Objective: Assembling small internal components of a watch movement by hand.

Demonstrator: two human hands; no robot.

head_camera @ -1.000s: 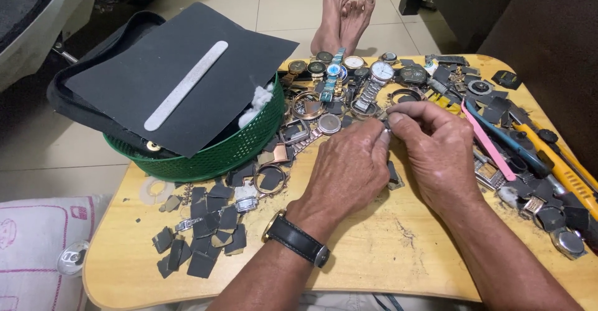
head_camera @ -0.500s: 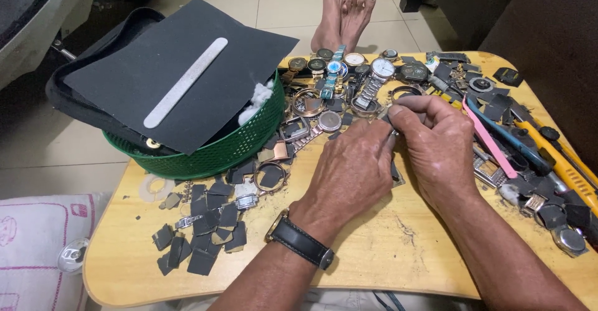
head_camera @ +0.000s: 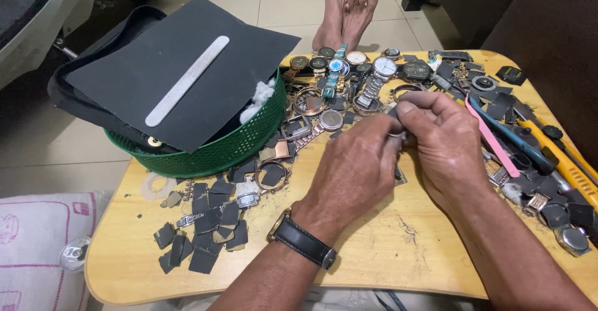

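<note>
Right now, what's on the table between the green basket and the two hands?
The head view shows loose watch parts between the green basket and the left hand and right hand: round cases, rings and small dark squares.

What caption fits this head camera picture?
Both hands, left hand and right hand, pinch a small watch part above a cluttered wooden table.

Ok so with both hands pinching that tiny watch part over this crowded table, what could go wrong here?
The small part held between the left hand and right hand could slip and get lost among the loose watches and dark scraps. A forearm might also sweep the pieces near the table edge onto the floor.
</note>
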